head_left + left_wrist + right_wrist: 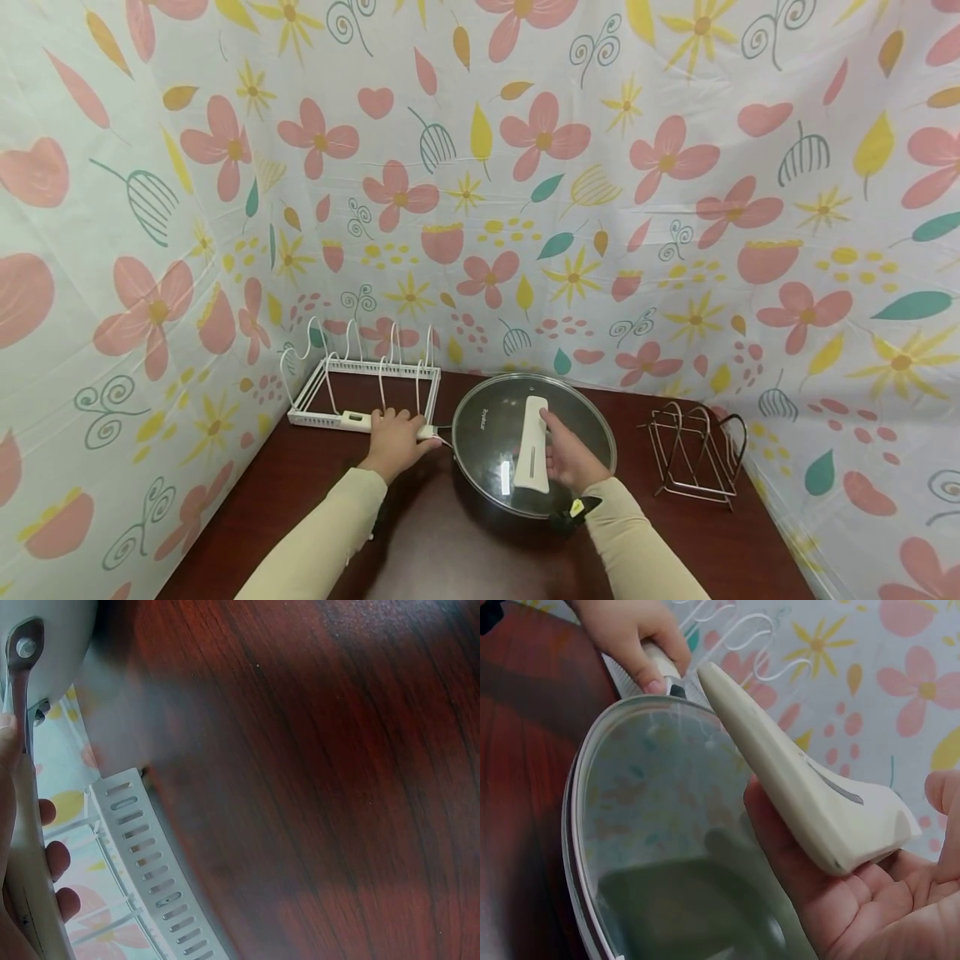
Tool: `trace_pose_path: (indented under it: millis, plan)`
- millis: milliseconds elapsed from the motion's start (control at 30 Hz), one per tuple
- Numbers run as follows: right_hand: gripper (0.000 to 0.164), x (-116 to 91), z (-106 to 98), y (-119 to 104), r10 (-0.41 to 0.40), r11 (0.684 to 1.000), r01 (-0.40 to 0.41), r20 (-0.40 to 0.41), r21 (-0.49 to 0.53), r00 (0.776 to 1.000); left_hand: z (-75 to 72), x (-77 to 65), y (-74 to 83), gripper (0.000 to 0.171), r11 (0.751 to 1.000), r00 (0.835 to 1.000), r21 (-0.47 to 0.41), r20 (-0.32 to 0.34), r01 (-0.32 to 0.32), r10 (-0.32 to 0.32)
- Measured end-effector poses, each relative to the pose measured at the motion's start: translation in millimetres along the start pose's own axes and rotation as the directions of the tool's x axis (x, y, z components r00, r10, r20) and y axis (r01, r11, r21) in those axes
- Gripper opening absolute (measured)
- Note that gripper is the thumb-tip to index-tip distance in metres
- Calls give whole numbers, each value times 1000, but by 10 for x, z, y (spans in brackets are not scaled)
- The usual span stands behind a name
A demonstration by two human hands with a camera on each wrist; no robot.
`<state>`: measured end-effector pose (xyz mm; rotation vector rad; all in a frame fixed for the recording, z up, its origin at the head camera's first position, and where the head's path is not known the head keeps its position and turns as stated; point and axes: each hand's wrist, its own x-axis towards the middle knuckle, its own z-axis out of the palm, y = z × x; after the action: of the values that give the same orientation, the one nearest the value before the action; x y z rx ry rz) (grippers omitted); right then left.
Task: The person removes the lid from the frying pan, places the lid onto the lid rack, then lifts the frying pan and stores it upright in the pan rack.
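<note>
A deep pan (495, 506) with a domed clear glass lid (483, 454) sits on the dark red-brown table. My left hand (393, 443) grips the pan's long cream handle (355, 422); in the left wrist view its fingertips (58, 859) curl round the handle's side. At the lid's upright cream handle (532, 442) is my right hand (573, 458), its fingers hooked beneath it. From the right wrist, the thumb (941, 791) stands apart from that lid handle (802, 769). The lid rests over the pan's rim.
Behind the left hand stands a white wire rack (363, 367) with tall loops, partly overlapped by the pan handle. A smaller metal wire rack (693, 454) stands to the pan's right. Flower-patterned curtains (487, 208) close off the back and sides of the table (420, 550).
</note>
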<state>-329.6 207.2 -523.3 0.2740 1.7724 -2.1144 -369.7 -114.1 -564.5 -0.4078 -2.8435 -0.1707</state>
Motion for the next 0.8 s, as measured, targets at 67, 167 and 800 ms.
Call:
trace_pose_path:
  millis: [67, 167, 800]
  plan:
    - [61, -13, 4, -7, 10, 999, -11, 26, 39, 1000, -3, -1, 7, 59, 1000, 1000, -2, 2, 2, -2]
    - [58, -42, -1, -26, 29, 990, -41, 89, 134, 996, 4, -5, 8, 59, 1000, 1000, -5, -1, 2, -2]
    - [58, 1, 251, 86, 13, 982, -10, -13, 187, 1000, 28, -14, 7, 56, 1000, 1000, 9, -26, -5, 5]
